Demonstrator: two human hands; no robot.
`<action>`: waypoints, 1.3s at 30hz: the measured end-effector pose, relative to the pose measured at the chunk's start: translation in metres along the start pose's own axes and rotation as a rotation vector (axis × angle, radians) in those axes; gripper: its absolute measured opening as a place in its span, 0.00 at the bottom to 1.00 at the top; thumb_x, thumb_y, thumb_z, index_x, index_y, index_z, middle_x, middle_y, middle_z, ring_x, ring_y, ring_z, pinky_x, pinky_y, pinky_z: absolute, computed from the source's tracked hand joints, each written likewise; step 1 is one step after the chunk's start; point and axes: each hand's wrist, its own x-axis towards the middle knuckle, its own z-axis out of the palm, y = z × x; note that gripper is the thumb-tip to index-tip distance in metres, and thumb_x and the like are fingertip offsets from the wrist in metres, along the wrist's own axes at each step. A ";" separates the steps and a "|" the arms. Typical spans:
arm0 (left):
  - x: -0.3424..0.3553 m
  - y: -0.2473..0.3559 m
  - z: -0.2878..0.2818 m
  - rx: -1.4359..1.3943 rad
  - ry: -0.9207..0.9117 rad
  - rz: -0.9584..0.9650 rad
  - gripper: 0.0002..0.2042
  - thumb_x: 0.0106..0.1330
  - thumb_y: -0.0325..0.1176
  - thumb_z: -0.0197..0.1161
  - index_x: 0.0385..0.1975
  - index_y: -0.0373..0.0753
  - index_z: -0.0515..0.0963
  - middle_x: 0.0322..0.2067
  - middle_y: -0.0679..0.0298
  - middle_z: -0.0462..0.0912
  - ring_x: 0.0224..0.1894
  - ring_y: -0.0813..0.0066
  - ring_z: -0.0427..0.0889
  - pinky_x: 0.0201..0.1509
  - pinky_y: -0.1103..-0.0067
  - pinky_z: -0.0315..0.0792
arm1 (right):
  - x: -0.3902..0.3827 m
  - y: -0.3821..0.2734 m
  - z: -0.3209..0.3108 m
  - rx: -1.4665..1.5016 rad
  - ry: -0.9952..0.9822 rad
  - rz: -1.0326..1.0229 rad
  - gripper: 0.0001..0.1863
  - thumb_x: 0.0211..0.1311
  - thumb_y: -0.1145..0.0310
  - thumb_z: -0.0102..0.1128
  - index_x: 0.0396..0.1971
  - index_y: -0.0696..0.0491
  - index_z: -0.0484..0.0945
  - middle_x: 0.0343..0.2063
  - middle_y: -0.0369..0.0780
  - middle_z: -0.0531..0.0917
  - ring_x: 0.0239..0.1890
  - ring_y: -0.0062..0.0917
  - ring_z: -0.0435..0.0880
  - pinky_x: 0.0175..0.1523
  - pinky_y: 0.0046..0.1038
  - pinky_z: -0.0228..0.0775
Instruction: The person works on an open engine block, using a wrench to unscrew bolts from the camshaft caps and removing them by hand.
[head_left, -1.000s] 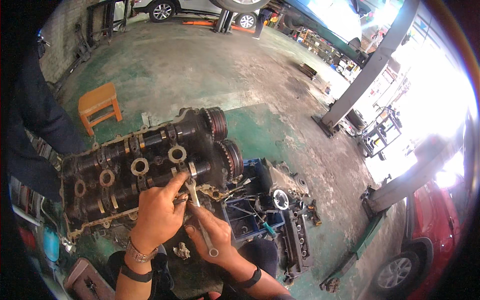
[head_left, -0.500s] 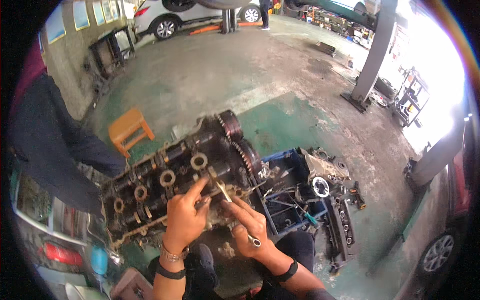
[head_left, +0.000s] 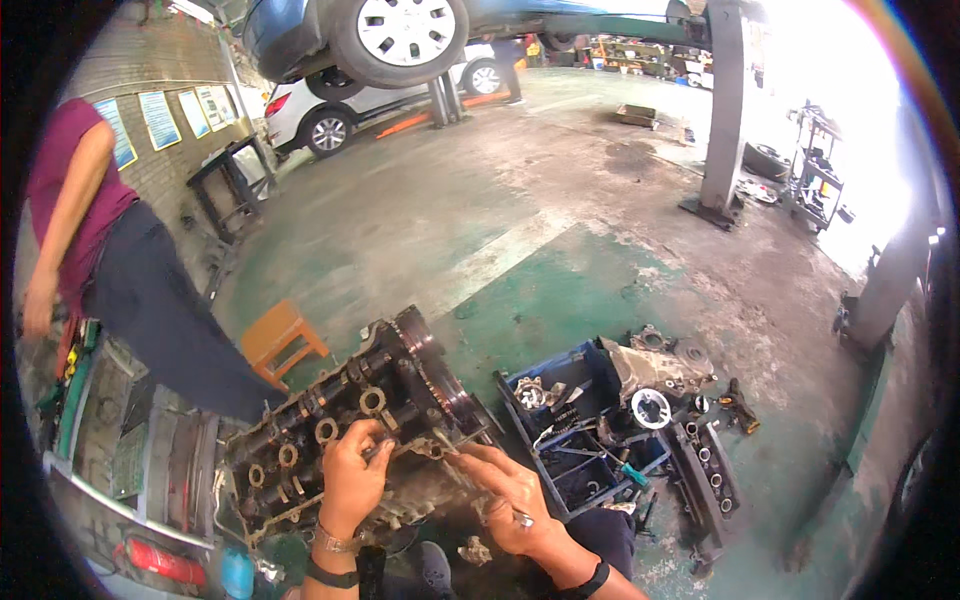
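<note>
A black, oily engine cylinder head [head_left: 305,440] with two toothed wheels at its right end lies below me. My left hand [head_left: 352,470] rests at its near side, fingers curled around something small and dark that I cannot make out. My right hand [head_left: 515,500] grips a steel wrench [head_left: 450,450], angled toward the engine's right end; its ring end shows below my fingers. Just right of the engine sits a blue divided tray [head_left: 514,400] holding loose metal parts, beside a grimy metal casing [head_left: 645,370] and a long dark cover [head_left: 700,480].
A person [head_left: 90,200] in a purple top stands at left beside a metal cart [head_left: 140,470]. An orange stool [head_left: 280,340] is behind the engine. Lift posts [head_left: 730,120], a raised blue car [head_left: 300,35], a white car [head_left: 305,105] and a distant person [head_left: 508,75] are farther back.
My view has tilted up and shifted, showing more of the raised car and the person at left. My hands remain at the engine, the left with fingers more curled, the right still on the wrench.
</note>
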 end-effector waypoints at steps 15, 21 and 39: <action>0.004 -0.010 0.001 0.056 -0.050 0.116 0.10 0.60 0.32 0.64 0.37 0.38 0.72 0.26 0.52 0.80 0.31 0.49 0.79 0.35 0.60 0.70 | -0.014 0.016 -0.008 0.060 -0.075 0.029 0.25 0.71 0.55 0.39 0.42 0.60 0.80 0.38 0.48 0.84 0.33 0.35 0.81 0.36 0.33 0.71; 0.004 -0.011 0.008 0.045 -0.010 0.058 0.10 0.62 0.34 0.65 0.36 0.37 0.74 0.28 0.52 0.81 0.30 0.52 0.81 0.32 0.67 0.72 | -0.006 0.005 -0.004 0.047 -0.135 0.056 0.23 0.69 0.58 0.41 0.41 0.63 0.79 0.26 0.51 0.80 0.25 0.39 0.77 0.32 0.36 0.67; 0.000 0.009 -0.003 0.344 0.025 0.101 0.09 0.60 0.38 0.64 0.34 0.41 0.76 0.24 0.53 0.82 0.30 0.49 0.82 0.33 0.60 0.74 | -0.006 0.007 -0.002 -0.018 -0.143 0.143 0.13 0.61 0.62 0.60 0.32 0.57 0.81 0.26 0.50 0.82 0.29 0.48 0.82 0.32 0.40 0.73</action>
